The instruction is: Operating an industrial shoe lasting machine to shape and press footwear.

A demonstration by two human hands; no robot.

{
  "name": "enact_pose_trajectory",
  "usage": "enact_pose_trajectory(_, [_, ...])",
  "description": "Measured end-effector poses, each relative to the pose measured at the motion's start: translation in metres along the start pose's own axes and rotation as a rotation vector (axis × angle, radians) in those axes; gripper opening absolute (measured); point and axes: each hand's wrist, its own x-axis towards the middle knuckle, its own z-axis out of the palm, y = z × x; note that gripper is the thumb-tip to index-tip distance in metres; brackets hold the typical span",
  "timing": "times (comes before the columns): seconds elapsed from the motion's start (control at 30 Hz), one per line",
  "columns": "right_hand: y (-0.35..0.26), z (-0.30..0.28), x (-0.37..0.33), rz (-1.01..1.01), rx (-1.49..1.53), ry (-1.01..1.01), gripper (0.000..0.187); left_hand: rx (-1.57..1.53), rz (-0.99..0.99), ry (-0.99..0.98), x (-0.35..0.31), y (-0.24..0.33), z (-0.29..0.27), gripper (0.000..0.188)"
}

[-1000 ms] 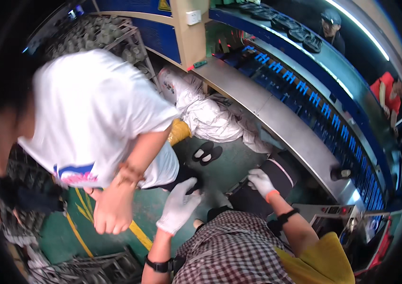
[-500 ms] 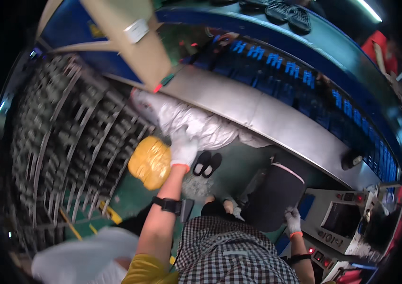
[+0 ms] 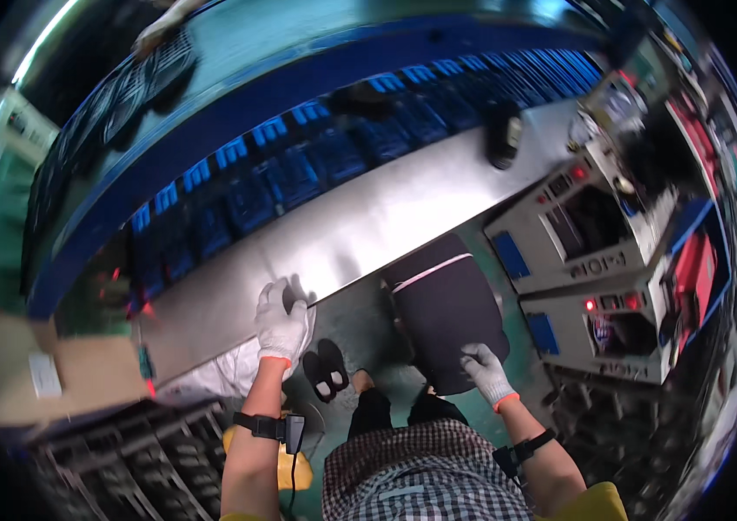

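Observation:
My left hand (image 3: 281, 328), in a white glove with an orange cuff, is at the front edge of the long metal table (image 3: 386, 213). Its fingers are apart and nothing shows in them. Under that edge hangs white cloth (image 3: 229, 369). Over the side of a dark padded seat (image 3: 451, 308) with a pale stripe is my right hand (image 3: 487, 375), gloved the same way. Its fingers are loosely bent and hold nothing visible; whether they touch the seat I cannot tell. A black slip-on pair of shoes (image 3: 327, 369) stands on the floor below my left hand.
Blue slatted fittings (image 3: 273, 174) line the table's back. A dark shoe-like item (image 3: 503, 135) lies near its right end. Two control machines (image 3: 572, 230) stand at right, a cardboard box (image 3: 73, 369) at left, racks (image 3: 134, 469) below. Another person's hand (image 3: 160, 30) is at dark shoes (image 3: 147, 82) above.
My view has swung to the right, toward the machines. My left hand has come from beside the yellow bundle and white cloth to the table edge. My right hand remains by the seat.

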Motion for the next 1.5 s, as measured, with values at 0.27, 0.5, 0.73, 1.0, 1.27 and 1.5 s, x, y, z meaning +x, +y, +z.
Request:
enact_pose_trajectory(0.27, [-0.010,-0.066,0.050,-0.346,0.032,0.247,0.030,0.276,0.632,-0.099,0.094,0.150,0.150,0.075])
enact_pose_trajectory(0.5, [0.106,-0.159,0.115,-0.300,0.299,0.379,0.014,0.549,0.694,-0.142,0.096,0.211,0.210,0.097])
enact_pose_trajectory(0.73, [0.037,-0.226,0.184,-0.294,0.282,0.221,0.025,0.688,0.674,-0.041,0.088,0.217,0.212,0.090])
enact_pose_trajectory(1.0, [-0.123,-0.270,0.294,-0.607,0.262,0.180,0.031,0.563,0.686,-0.092,0.100,0.239,0.214,0.081])
enact_pose_trajectory(1.27, [-0.128,-0.175,0.311,-0.880,-0.205,0.160,0.044,0.577,0.681,-0.117,0.106,0.231,0.202,0.085])
enact_pose_trajectory(1.5, [-0.094,-0.107,0.278,-0.907,-0.251,0.142,0.046,0.513,0.691,-0.093,0.103,0.212,0.201,0.086])
